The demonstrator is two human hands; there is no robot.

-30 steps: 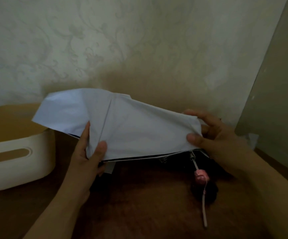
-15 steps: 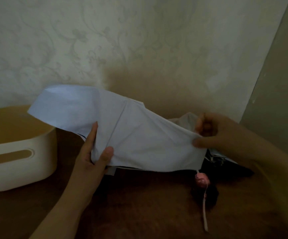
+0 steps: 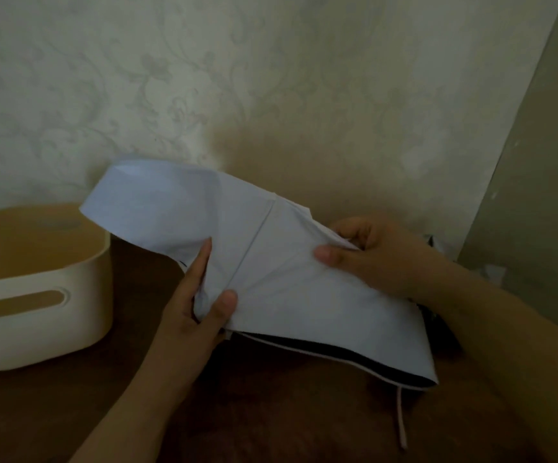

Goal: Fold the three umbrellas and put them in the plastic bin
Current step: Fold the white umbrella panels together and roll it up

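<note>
Head view: both my hands held the pale umbrella (image 3: 270,262) above the worktop (image 3: 270,412).

My left hand (image 3: 190,312) pinched the canopy's lower fold, thumb and fingers (image 3: 225,300) closed on the fabric. My right hand (image 3: 381,255) gripped the cloth at its right side, fingers curled round it. The dark lining showed along the lower edge, with a strap (image 3: 401,419) hanging below. The plastic bin (image 3: 40,315) stood at left, near the umbrella's left end.
</note>
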